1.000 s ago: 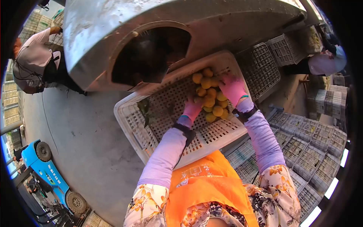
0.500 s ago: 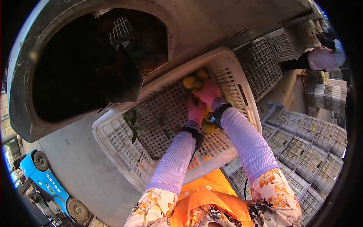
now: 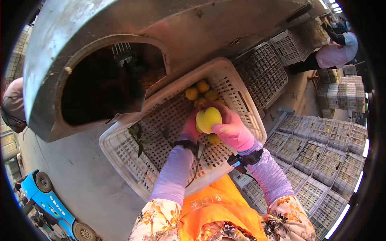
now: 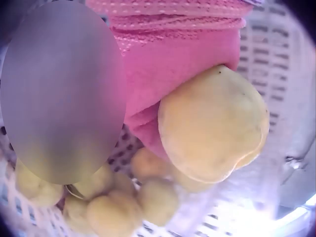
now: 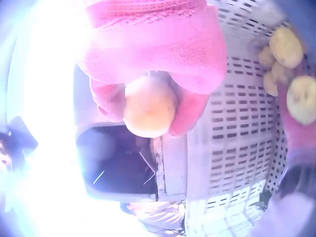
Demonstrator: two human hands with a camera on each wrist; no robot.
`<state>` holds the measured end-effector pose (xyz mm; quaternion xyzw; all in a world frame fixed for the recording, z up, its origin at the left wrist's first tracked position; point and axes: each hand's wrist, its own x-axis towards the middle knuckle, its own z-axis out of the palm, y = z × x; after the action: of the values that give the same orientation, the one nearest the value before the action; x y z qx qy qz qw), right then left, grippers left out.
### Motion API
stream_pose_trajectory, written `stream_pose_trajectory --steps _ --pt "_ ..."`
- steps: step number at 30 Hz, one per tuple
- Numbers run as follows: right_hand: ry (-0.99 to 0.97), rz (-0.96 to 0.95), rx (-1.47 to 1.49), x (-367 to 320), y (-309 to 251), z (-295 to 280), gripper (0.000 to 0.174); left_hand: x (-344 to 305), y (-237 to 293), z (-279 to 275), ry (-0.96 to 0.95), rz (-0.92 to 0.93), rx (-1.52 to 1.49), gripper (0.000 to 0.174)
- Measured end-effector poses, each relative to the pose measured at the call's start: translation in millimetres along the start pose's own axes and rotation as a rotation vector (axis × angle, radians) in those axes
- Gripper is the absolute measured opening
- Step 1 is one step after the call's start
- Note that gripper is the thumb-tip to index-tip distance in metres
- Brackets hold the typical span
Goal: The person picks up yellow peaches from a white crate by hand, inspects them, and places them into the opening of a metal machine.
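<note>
My pink-gloved right hand (image 3: 235,130) holds up a round yellow-green fruit (image 3: 208,119) over a white plastic crate (image 3: 257,116). The right wrist view shows its fingers and thumb around the fruit (image 5: 149,106). Close beside it, my gloved left hand (image 3: 189,125) is partly covered by that fruit in the head view. In the left wrist view, the left hand (image 4: 182,54) grips another yellow fruit (image 4: 212,126), with a crease on one side. Several yellow fruits (image 3: 191,93) lie in the crate's far right part, and leaves (image 3: 137,136) lie at its left end.
A large metal machine with a dark opening (image 3: 108,84) stands against the crate's far side. Stacked crates (image 3: 317,148) fill the right, with an empty-looking crate (image 3: 261,74) behind. People (image 3: 337,52) stand right and left; a blue vehicle (image 3: 46,199) is at lower left.
Both hands were down among the fruits; they have risen toward me, each with a fruit. Fewer fruits show in the crate than a second ago. The head view has shifted.
</note>
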<state>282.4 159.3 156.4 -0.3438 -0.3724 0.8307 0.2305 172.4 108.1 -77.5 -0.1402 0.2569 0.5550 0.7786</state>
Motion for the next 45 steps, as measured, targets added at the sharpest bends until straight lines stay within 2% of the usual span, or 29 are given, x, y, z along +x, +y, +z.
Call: stream_pose_trajectory --steps 4,6,7,8,9,10,11,12,14,16,18,19,20,21,23,24,26,28,29,31,33,35,36,38,39,40,42,44,45 --pt "0.043 -0.079 -0.205 -21 -23 40 0.092 -130 45 42 -0.071 0.127 0.142 0.044" --pt "0.111 -0.346 -0.710 -22 -9 47 0.082 -192 65 97 -0.222 0.051 0.146 0.045" --pt "0.137 -0.447 -0.872 -28 -9 66 0.082 -220 69 118 -0.293 0.010 0.138 0.046" --pt "0.162 -0.556 -1.035 -32 -9 81 0.082 -237 69 133 -0.186 0.074 0.193 0.048" --pt "0.070 -0.587 -0.989 -38 -6 90 0.083 -249 67 146 -0.080 0.135 0.248 0.050" --pt "0.041 -0.542 -0.932 -44 -10 99 0.083 -260 69 158 0.023 0.193 0.301 0.052" --pt "0.008 -0.499 -0.882 -50 -18 107 0.083 -274 76 169 0.047 0.202 0.320 0.055" --pt "-0.024 -0.458 -0.836 -51 -25 113 0.083 -283 85 171 -0.005 0.193 0.365 0.055" --pt "0.004 -0.533 -0.961 -47 -29 124 0.081 -296 100 173 -0.113 0.160 0.461 0.055" --pt "0.003 -0.618 -1.111 -34 -33 138 0.080 -291 107 167 -0.016 0.198 0.325 0.050" --pt "0.140 -0.745 -1.167 -8 -30 156 0.072 -292 116 178 0.092 0.274 0.166 0.049" --pt "0.203 -0.792 -1.208 9 -32 166 0.070 -294 120 151 -0.084 0.306 0.089 0.037" --pt "0.268 -0.837 -1.247 28 -32 174 0.068 -294 116 124 -0.082 0.407 0.225 0.033" --pt "0.324 -0.856 -1.279 52 -25 175 0.069 -289 113 96 -0.037 0.411 0.232 0.038" --pt "0.476 -1.038 -1.444 115 -1 171 0.075 -291 111 81 -0.003 0.461 0.295 0.047" --pt "0.493 -1.019 -1.435 139 4 170 0.078 -298 112 89 -0.011 0.505 0.354 0.048" --pt "0.532 -0.979 -1.406 165 15 174 0.083 -312 117 106 -0.014 0.508 0.241 0.045" --pt "0.393 -0.890 -1.372 140 -14 182 0.087 -316 125 124 -0.040 0.427 -0.106 0.040" --pt "0.330 -0.854 -1.357 124 -33 183 0.089 -312 125 117 -0.035 0.452 -0.045 0.049" --pt "0.175 -0.947 -1.220 65 -35 175 0.091 -294 116 101 0.034 0.661 0.274 0.050" --pt "0.030 -0.815 -1.324 15 -22 179 0.093 -301 117 128 -0.219 0.469 -0.122 0.044" --pt "-0.034 -0.848 -1.329 -1 -5 180 0.088 -294 109 120 -0.071 0.719 0.832 0.048" --pt "-0.059 -0.861 -1.302 -3 -3 182 0.085 -292 110 117 -0.027 0.727 0.950 0.049" --pt "0.038 -0.837 -1.233 -5 -6 187 0.078 -289 114 118 0.064 0.737 1.188 0.052" --pt "0.090 -0.828 -1.200 -3 -8 190 0.075 -286 116 121 -0.009 0.578 0.608 0.051" --pt "0.184 -0.889 -1.286 3 -12 192 0.072 -284 117 125 -0.080 0.395 0.035 0.051" --pt "0.372 -1.002 -1.452 28 -25 196 0.065 -285 112 130 0.296 0.583 0.549 0.060" --pt "0.446 -1.009 -1.514 79 -18 195 0.064 -280 111 112 0.651 0.419 0.524 0.071" --pt "0.468 -0.991 -1.526 108 -8 191 0.066 -260 104 52 0.616 0.462 0.799 0.073"
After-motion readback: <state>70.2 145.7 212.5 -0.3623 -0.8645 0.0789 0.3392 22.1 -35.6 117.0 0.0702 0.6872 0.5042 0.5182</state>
